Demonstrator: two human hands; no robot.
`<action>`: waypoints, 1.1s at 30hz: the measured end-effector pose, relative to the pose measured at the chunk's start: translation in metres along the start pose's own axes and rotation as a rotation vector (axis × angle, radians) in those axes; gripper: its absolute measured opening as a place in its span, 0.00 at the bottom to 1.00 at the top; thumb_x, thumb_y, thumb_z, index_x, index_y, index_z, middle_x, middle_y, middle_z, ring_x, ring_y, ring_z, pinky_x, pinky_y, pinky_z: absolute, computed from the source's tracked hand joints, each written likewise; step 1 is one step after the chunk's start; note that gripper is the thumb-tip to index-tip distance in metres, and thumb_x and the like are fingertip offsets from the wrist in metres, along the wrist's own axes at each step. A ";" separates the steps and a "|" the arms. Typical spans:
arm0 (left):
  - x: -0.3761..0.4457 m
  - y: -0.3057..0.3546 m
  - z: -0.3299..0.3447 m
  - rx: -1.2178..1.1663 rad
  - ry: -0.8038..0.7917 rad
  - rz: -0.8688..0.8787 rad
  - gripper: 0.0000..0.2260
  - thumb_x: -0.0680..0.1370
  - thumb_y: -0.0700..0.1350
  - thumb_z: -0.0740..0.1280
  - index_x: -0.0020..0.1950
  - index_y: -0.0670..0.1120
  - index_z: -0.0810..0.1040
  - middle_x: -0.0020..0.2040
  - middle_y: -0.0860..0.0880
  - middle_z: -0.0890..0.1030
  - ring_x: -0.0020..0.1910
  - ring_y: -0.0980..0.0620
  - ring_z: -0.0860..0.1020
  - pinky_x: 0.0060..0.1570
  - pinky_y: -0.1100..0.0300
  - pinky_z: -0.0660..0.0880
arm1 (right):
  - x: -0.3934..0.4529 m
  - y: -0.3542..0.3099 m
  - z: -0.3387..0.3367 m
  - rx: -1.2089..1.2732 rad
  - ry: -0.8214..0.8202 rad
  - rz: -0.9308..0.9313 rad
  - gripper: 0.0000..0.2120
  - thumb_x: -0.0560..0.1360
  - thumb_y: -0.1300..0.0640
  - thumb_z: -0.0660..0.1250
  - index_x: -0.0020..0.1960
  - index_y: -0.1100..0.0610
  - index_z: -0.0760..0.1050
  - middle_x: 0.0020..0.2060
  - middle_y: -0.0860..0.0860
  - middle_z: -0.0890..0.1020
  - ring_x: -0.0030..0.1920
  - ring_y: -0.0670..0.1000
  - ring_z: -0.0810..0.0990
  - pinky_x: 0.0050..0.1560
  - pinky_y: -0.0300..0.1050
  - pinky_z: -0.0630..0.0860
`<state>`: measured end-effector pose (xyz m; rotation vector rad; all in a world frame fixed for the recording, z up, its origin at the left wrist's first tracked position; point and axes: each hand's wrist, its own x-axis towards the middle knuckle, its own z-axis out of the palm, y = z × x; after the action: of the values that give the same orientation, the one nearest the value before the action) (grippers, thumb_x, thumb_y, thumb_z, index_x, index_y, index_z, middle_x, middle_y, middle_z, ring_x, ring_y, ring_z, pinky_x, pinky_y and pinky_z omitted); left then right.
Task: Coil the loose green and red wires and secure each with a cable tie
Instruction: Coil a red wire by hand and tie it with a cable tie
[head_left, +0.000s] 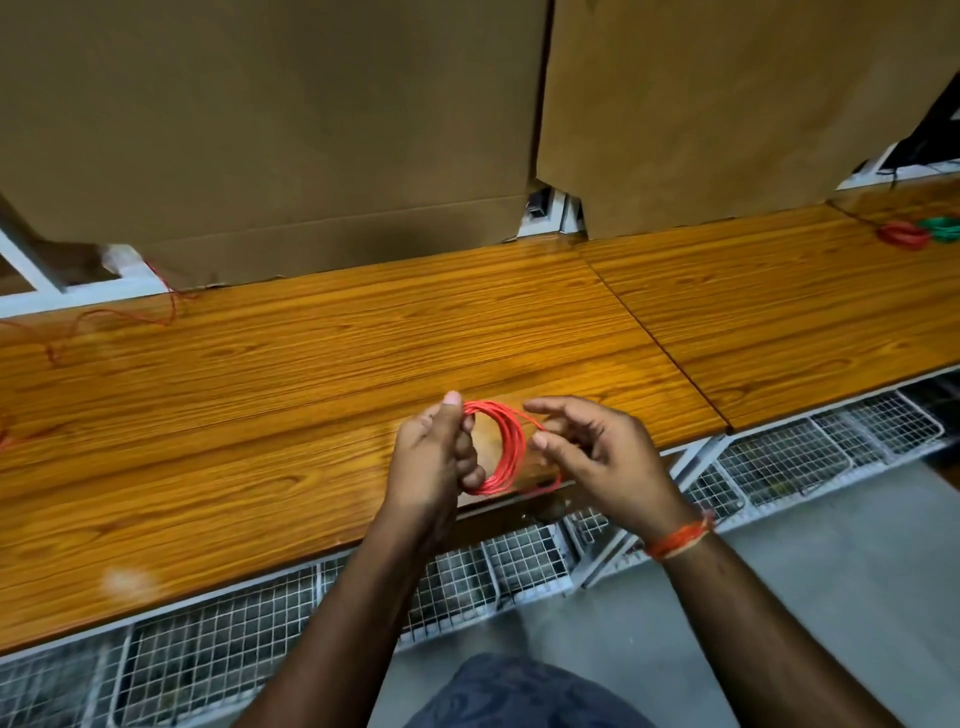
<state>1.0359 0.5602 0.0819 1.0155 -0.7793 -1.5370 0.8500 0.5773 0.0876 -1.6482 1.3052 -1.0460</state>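
A red wire coil (506, 447) of several loops hangs upright over the near edge of the wooden table (291, 374). My left hand (434, 457) grips the coil's left side, thumb up on top of the loops. My right hand (597, 452) is just right of the coil, and the wire's loose end runs between its curled thumb and fingers. A loose red wire (119, 312) trails across the table's far left. At the far right lie a finished red coil (903, 235) and a green coil (941, 228), side by side.
Large cardboard sheets (270, 130) stand along the table's back edge. White wire-mesh baskets (467, 577) hang under the table front. Grey floor lies at the lower right. My knee (519, 696) shows at the bottom.
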 end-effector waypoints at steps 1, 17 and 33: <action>0.003 0.000 -0.003 -0.069 0.031 -0.029 0.16 0.87 0.49 0.57 0.40 0.45 0.70 0.23 0.55 0.59 0.19 0.59 0.56 0.21 0.68 0.58 | -0.001 0.000 -0.005 0.020 -0.033 0.032 0.15 0.78 0.61 0.73 0.61 0.48 0.81 0.44 0.50 0.86 0.47 0.53 0.85 0.53 0.61 0.82; 0.018 -0.006 -0.013 -0.710 -0.003 -0.451 0.18 0.87 0.52 0.56 0.39 0.46 0.70 0.22 0.54 0.62 0.18 0.58 0.60 0.22 0.65 0.62 | -0.019 0.008 -0.003 -0.310 0.051 -0.164 0.05 0.76 0.58 0.75 0.51 0.52 0.86 0.44 0.42 0.82 0.47 0.44 0.82 0.43 0.37 0.78; 0.021 0.001 -0.002 -0.669 0.062 -0.351 0.19 0.87 0.53 0.53 0.40 0.46 0.69 0.22 0.54 0.63 0.19 0.58 0.63 0.24 0.65 0.69 | -0.005 0.001 0.033 -0.446 0.228 -0.265 0.03 0.75 0.60 0.75 0.46 0.54 0.82 0.40 0.44 0.77 0.38 0.40 0.75 0.37 0.28 0.69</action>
<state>1.0372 0.5399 0.0776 0.7037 -0.0096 -1.8713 0.8791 0.5842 0.0741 -2.1290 1.5850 -1.1851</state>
